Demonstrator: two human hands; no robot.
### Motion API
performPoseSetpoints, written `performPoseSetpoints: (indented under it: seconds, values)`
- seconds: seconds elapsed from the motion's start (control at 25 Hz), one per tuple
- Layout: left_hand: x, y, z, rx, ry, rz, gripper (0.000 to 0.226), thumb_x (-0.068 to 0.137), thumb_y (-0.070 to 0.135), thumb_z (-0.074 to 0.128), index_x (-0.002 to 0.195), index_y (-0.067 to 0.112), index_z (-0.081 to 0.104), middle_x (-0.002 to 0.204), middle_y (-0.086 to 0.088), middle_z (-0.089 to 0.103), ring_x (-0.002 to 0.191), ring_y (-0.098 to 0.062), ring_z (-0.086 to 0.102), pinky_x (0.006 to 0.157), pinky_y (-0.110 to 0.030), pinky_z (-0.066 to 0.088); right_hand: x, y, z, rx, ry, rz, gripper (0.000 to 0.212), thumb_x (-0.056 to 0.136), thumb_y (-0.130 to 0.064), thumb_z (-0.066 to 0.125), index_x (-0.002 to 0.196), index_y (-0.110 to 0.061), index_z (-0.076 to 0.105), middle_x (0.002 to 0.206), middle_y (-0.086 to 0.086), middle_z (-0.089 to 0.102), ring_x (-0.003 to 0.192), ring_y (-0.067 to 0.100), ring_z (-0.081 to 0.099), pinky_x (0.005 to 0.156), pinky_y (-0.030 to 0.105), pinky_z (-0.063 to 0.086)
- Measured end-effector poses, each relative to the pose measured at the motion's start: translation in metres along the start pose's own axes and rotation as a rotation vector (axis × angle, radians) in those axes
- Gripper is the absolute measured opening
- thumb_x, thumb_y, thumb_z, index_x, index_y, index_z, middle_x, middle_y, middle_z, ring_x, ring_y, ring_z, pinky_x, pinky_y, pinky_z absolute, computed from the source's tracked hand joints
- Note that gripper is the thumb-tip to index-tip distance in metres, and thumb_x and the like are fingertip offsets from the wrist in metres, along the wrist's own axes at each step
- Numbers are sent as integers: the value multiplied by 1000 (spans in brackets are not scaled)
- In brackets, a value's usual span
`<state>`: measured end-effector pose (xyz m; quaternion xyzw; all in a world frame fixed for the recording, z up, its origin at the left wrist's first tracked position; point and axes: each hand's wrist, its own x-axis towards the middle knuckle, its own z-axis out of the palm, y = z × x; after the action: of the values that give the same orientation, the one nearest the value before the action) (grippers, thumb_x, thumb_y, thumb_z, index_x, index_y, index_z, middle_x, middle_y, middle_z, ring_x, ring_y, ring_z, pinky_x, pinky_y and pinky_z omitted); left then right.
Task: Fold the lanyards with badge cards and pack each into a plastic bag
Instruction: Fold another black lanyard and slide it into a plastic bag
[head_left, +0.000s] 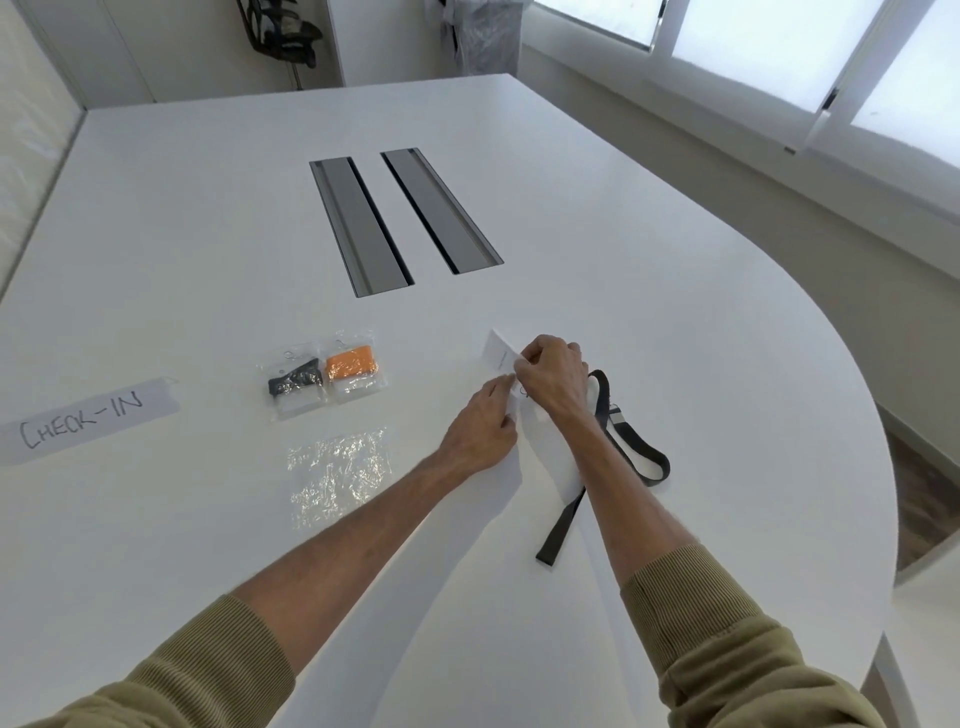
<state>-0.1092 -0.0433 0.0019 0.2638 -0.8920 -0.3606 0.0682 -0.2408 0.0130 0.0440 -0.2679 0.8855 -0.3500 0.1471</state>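
A white badge card (500, 352) lies on the white table (675, 291), and my right hand (553, 376) pinches its near edge. My left hand (485, 428) rests beside it, fingers at the card's near end where the clip sits. The dark grey lanyard (631, 444) loops out to the right of my right wrist, its tail running under my forearm toward me. An empty clear plastic bag (340, 475) lies flat to the left. Two packed bags sit farther back: one with a black lanyard (296, 384), one with an orange lanyard (353, 366).
A paper strip reading CHECK-IN (85, 418) lies at the left. Two grey cable slots (402, 218) are sunk into the table's middle. The table's curved edge runs along the right, with floor beyond it. A window wall stands at the right rear.
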Motion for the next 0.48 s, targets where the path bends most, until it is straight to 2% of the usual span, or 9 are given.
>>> performPoseSetpoints:
  seconds: [0.08, 0.2, 0.28, 0.36, 0.48]
  values:
    - [-8, -2, -4, -29, 58, -1, 60, 108, 5, 48, 167, 10, 37, 170, -9, 41, 154, -29, 45, 121, -44, 43, -7, 2, -7, 51, -13, -41, 8, 95, -15, 67, 96, -16, 75, 87, -3, 76, 110, 27, 67, 93, 48, 56]
    - [-24, -2, -18, -97, 246, 19, 50, 107, 7, 56, 157, 15, 52, 157, -4, 53, 143, -23, 54, 118, -41, 48, -21, 4, -20, 157, -39, -92, 4, 97, -19, 74, 96, -15, 76, 86, -5, 78, 85, 19, 73, 79, 47, 63]
    - [-39, -1, -31, -140, 422, 61, 48, 103, 5, 61, 149, 17, 58, 144, 0, 58, 132, -16, 59, 110, -40, 54, -33, 3, -33, 235, -67, -121, 5, 97, -20, 78, 97, -14, 78, 91, -1, 81, 85, 22, 76, 79, 51, 68]
    - [-55, 0, -46, -180, 555, 89, 51, 100, 6, 66, 148, 19, 55, 139, 1, 57, 129, -14, 57, 108, -37, 52, -45, -1, -46, 280, -128, -178, 6, 97, -21, 81, 97, -15, 79, 92, 2, 82, 87, 22, 77, 73, 55, 69]
    - [-79, 3, -70, -318, 582, 40, 55, 101, 16, 73, 151, 22, 52, 143, 3, 57, 131, -14, 55, 109, -31, 46, -68, -12, -61, 300, -286, -293, 8, 100, -21, 82, 98, -13, 81, 89, 4, 81, 83, 17, 72, 67, 51, 66]
